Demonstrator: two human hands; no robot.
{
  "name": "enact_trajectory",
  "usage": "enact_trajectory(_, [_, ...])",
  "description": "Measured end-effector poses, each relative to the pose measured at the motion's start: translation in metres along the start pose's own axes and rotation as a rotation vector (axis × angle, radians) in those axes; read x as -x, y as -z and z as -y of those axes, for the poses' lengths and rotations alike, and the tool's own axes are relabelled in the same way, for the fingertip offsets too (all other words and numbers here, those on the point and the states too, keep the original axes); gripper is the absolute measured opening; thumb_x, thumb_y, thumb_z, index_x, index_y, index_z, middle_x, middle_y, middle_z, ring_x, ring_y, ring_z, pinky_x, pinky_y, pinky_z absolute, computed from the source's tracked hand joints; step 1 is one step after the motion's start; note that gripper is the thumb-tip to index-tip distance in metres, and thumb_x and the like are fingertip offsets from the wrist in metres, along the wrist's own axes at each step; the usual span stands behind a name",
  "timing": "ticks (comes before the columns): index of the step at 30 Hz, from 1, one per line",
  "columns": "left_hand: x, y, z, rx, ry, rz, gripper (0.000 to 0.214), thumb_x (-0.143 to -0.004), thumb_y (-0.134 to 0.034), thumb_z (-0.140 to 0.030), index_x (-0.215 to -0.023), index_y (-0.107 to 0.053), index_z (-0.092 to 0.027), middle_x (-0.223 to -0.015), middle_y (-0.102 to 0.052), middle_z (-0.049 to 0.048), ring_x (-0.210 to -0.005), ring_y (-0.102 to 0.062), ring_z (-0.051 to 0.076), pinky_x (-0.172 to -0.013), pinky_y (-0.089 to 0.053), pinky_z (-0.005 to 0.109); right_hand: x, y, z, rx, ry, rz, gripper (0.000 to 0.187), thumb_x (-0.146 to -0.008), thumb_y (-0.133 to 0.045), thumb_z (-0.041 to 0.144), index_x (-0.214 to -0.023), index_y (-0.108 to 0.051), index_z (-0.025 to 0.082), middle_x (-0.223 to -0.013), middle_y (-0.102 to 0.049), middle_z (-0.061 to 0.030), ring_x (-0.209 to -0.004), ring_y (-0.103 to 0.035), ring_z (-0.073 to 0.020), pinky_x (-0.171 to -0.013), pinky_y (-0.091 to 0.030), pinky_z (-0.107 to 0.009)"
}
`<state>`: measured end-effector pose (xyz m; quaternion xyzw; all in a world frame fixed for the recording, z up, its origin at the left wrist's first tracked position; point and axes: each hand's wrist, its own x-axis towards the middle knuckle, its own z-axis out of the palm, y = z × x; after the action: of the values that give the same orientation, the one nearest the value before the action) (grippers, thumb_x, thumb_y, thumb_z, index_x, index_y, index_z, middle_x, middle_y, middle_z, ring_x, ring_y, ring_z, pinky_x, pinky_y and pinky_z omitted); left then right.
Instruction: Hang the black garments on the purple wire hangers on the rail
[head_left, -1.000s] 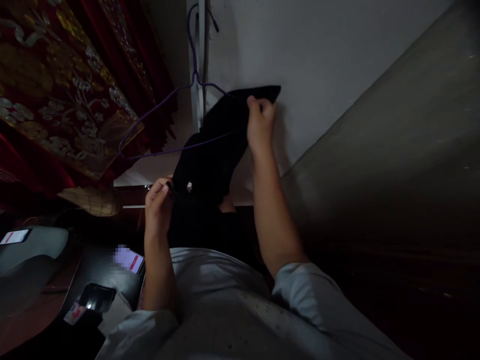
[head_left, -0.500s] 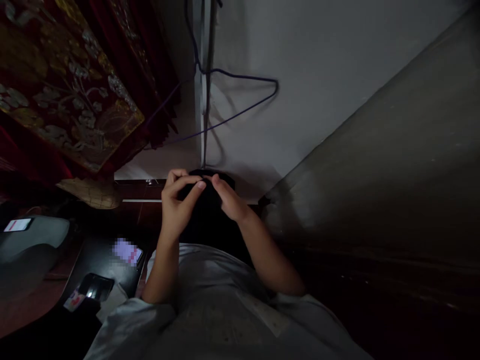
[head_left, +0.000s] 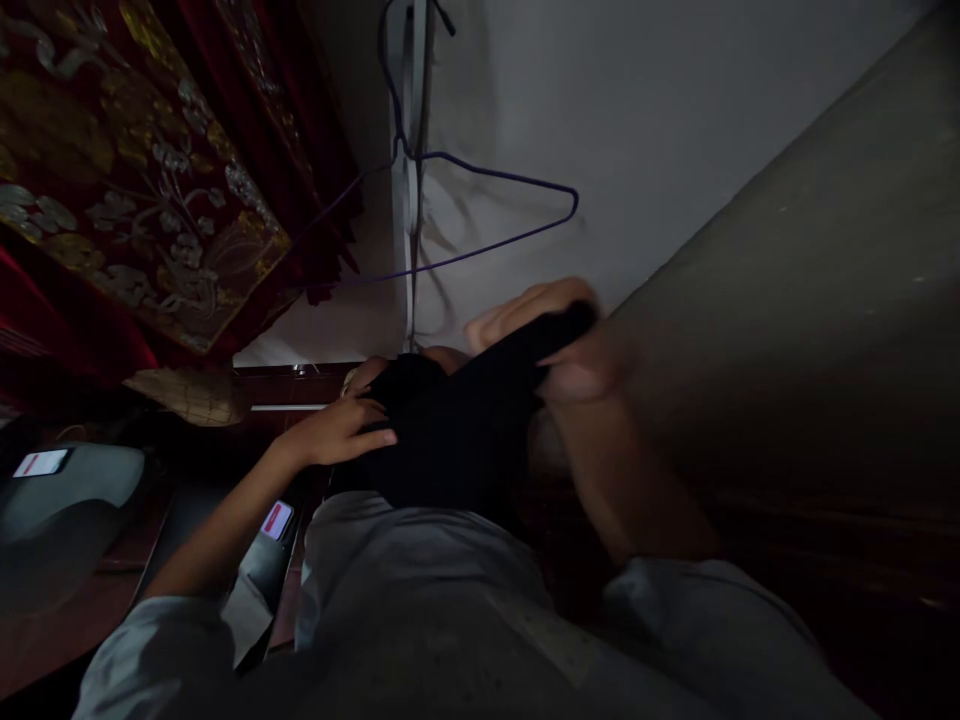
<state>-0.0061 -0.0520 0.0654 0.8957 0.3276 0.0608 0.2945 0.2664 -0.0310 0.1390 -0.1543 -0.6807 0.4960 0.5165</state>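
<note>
A dark black cloth [head_left: 457,440] spreads over my lap, its folds too dark to make out. My right hand [head_left: 585,370], blurred by motion, is closed on one end of it and holds that end up at the right. The cloth stretches from there down to the left. On its left side rests my left hand [head_left: 330,432], fingers loosely stretched out along the fabric and thumb apart. Above both hands hangs a purple hanger [head_left: 502,175] with nothing on it.
A metal pole [head_left: 409,200] stands against the pale wall [head_left: 637,120]. Red embroidered fabric [head_left: 172,200] hangs at the left, over a woven basket-like item [head_left: 191,395]. One phone [head_left: 41,462] lies on a grey seat [head_left: 105,480], another phone [head_left: 277,520] nearer me.
My hands have parted. The right one has swung up and right, pulling the black cloth out with it; the left has lowered, its pinch loosened into outstretched fingers.
</note>
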Motion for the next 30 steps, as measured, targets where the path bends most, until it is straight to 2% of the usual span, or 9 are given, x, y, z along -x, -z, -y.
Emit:
enact_trajectory(2, [0.007,0.014,-0.004,-0.13,0.017,-0.011,0.058,-0.101,-0.046,-0.069,-0.093,-0.069,-0.017,-0.102,-0.073,0.01,-0.113,-0.066,0.03,-0.119,-0.036,0.052,-0.002,0.006,0.004,0.027,0.266,-0.155,0.043,-0.07,-0.077,0.053,-0.046,-0.055,0.024,-0.045,-0.044,-0.0012,-0.048,-0.043,-0.0163,-0.054,-0.044,-0.035])
enact_trajectory(4, [0.017,0.031,-0.01,-0.233,0.05,-0.07,0.052,-0.098,-0.054,-0.066,-0.096,-0.069,-0.016,-0.106,-0.072,0.0108,-0.115,-0.065,0.032,-0.117,-0.038,0.054,-0.006,0.015,0.007,0.27,0.374,-0.33,0.037,-0.08,-0.073,0.049,-0.051,-0.066,0.026,-0.054,-0.051,-0.0045,-0.06,-0.05,-0.0204,-0.068,-0.049,-0.039])
enact_trajectory(7, [0.031,0.054,-0.018,-0.217,0.052,-0.173,0.046,-0.099,-0.059,-0.06,-0.1,-0.072,-0.016,-0.119,-0.071,0.0129,-0.117,-0.065,0.03,-0.111,-0.046,0.048,-0.013,0.031,0.005,0.5,0.362,-0.52,0.021,-0.088,-0.065,0.041,-0.078,-0.081,0.033,-0.079,-0.062,-0.0068,-0.085,-0.059,-0.0257,-0.088,-0.047,-0.042])
enact_trajectory(10, [0.039,0.062,-0.021,-0.159,0.04,-0.258,0.044,-0.096,-0.063,-0.059,-0.099,-0.074,-0.017,-0.126,-0.07,0.013,-0.118,-0.066,0.03,-0.105,-0.05,0.044,-0.017,0.044,-0.002,0.253,0.227,-0.597,0.013,-0.082,-0.063,0.042,-0.081,-0.074,0.035,-0.077,-0.057,-0.004,-0.075,-0.055,-0.0233,-0.073,-0.046,-0.038])
enact_trajectory(15, [0.036,0.05,-0.005,-0.275,0.157,-0.106,0.049,-0.091,-0.066,-0.064,-0.085,-0.074,-0.016,-0.094,-0.075,0.0104,-0.091,-0.071,0.027,-0.092,-0.053,0.043,-0.005,0.058,0.007,0.077,-0.09,-0.392,0.056,-0.062,-0.066,0.082,-0.069,-0.049,0.029,-0.055,-0.037,0.0018,-0.047,-0.033,-0.0164,-0.047,-0.027,-0.029])
enact_trajectory(20, [0.039,0.048,0.009,-0.342,0.401,-0.006,0.026,-0.094,-0.063,-0.04,-0.107,-0.078,-0.024,-0.102,-0.078,0.0068,-0.097,-0.073,0.026,-0.098,-0.052,0.04,-0.002,0.064,0.025,0.367,-0.27,-0.15,0.034,-0.087,-0.067,0.063,-0.086,-0.072,0.029,-0.064,-0.054,-0.0015,-0.053,-0.044,-0.0156,-0.05,-0.033,-0.029])
enact_trajectory(25, [0.05,0.062,-0.002,-0.713,0.724,-0.079,0.034,-0.093,-0.055,-0.024,-0.122,-0.071,-0.019,-0.118,-0.074,0.0159,-0.113,-0.07,0.036,-0.103,-0.049,0.051,-0.035,0.056,-0.028,0.51,-0.299,-0.119,0.045,-0.098,-0.05,0.061,-0.119,-0.072,0.028,-0.112,-0.071,-0.0044,-0.102,-0.064,-0.0222,-0.093,-0.053,-0.037])
enact_trajectory(27, [0.054,0.068,-0.004,-0.743,0.757,-0.084,0.035,-0.095,-0.05,-0.023,-0.126,-0.065,-0.017,-0.111,-0.074,0.0176,-0.104,-0.072,0.038,-0.092,-0.055,0.049,-0.05,0.057,-0.065,0.555,-0.315,-0.2,0.053,-0.098,-0.042,0.068,-0.11,-0.072,0.025,-0.108,-0.072,-0.0062,-0.112,-0.063,-0.0263,-0.1,-0.051,-0.042])
enact_trajectory(30, [0.06,0.072,0.005,-0.686,0.722,-0.213,0.037,-0.095,-0.045,-0.019,-0.131,-0.057,-0.018,-0.111,-0.072,0.0164,-0.098,-0.073,0.035,-0.083,-0.057,0.044,-0.062,0.067,-0.109,0.636,-0.319,-0.376,0.053,-0.094,-0.048,0.071,-0.078,-0.063,0.022,-0.078,-0.064,-0.0062,-0.099,-0.066,-0.0287,-0.089,-0.055,-0.043])
